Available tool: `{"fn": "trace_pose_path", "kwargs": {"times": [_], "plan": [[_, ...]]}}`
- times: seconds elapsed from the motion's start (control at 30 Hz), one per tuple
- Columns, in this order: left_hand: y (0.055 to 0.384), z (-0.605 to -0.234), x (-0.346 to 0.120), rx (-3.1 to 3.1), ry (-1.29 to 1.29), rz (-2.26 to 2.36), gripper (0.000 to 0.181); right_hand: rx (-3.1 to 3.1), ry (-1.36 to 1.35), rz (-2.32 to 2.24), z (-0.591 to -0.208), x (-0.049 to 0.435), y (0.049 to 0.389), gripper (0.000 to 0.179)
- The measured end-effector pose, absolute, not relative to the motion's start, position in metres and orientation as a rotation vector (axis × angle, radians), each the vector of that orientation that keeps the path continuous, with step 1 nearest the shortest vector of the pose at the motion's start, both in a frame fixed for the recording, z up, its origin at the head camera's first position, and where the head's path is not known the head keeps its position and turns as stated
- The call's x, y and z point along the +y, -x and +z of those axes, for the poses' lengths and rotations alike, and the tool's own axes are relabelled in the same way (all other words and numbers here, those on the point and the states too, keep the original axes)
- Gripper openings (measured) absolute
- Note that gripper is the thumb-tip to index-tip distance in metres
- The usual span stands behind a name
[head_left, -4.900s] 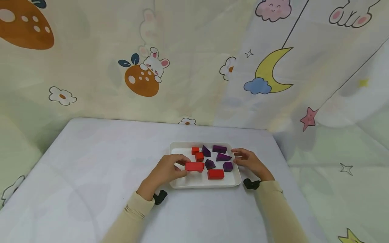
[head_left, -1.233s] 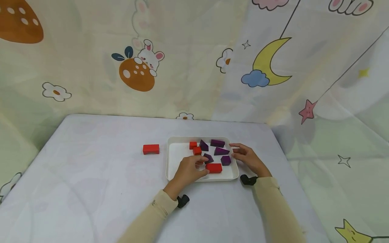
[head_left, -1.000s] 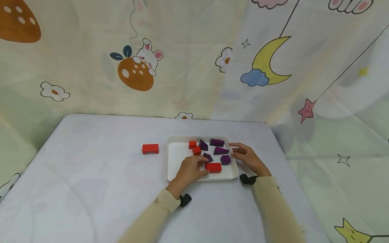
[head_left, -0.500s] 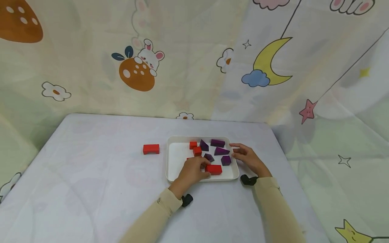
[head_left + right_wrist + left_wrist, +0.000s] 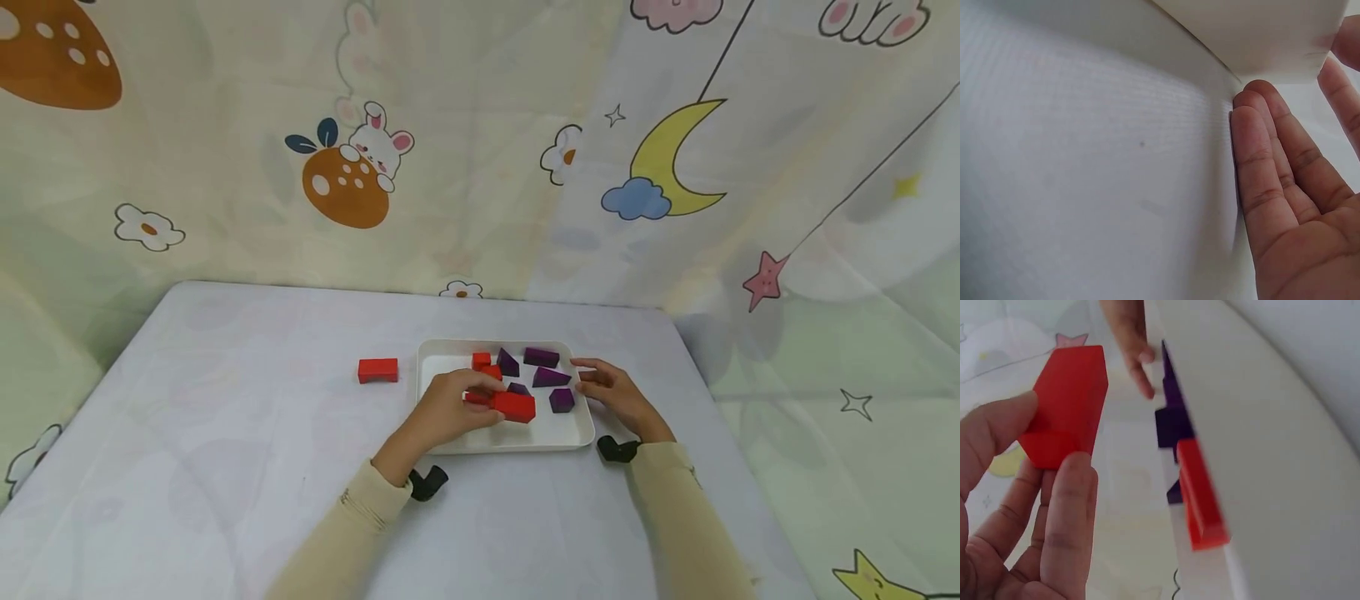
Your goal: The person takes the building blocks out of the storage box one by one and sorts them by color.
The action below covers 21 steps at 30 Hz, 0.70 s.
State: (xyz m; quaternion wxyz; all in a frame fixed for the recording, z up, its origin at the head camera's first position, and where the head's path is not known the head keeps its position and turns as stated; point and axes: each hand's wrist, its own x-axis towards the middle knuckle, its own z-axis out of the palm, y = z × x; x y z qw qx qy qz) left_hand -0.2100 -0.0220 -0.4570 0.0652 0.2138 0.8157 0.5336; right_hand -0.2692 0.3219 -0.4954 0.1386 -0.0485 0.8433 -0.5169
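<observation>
A long red block [image 5: 516, 407] is raised over a white tray [image 5: 540, 437]. The person's left hand [image 5: 448, 408] pinches its left end between thumb and fingers; the left wrist view shows the block apart from the tray. The right hand [image 5: 618, 398] grasps nothing, its fingers extended nearly straight against the tray's right side. Within the tray, a second red block [image 5: 477, 399] lies partly hidden behind the left hand, with two small red cubes [image 5: 481, 360] toward the far side. Five purple blocks [image 5: 562, 401] of differing shapes occupy the middle and right. To the left of the tray, a third red block [image 5: 378, 370] rests on the white surface [image 5: 187, 458]. Beige sleeves [image 5: 341, 533] cover the forearms; a black device [image 5: 429, 483] is worn at each wrist. A cloth [image 5: 465, 208] printed with cartoon figures hangs beyond the far edge.
</observation>
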Motion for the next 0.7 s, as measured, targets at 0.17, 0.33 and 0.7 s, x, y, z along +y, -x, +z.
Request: {"fn": "trace_pose_path", "kwargs": {"times": [0.17,0.33,0.7], "plan": [[0.210,-0.448,-0.051,2.392,-0.585,1.686,0.035,2.419,0.199,-1.534,-0.497,0.325,0.269,0.055],[0.214,-0.443,-0.081,2.400,-0.547,1.671,0.036,2.417,0.206,-1.549,-0.499,0.327,0.269,0.056],[0.224,-0.443,-0.167,2.595,-0.453,1.601,0.039,2.415,0.187,-1.542,-0.499,0.325,0.268,0.056]]}}
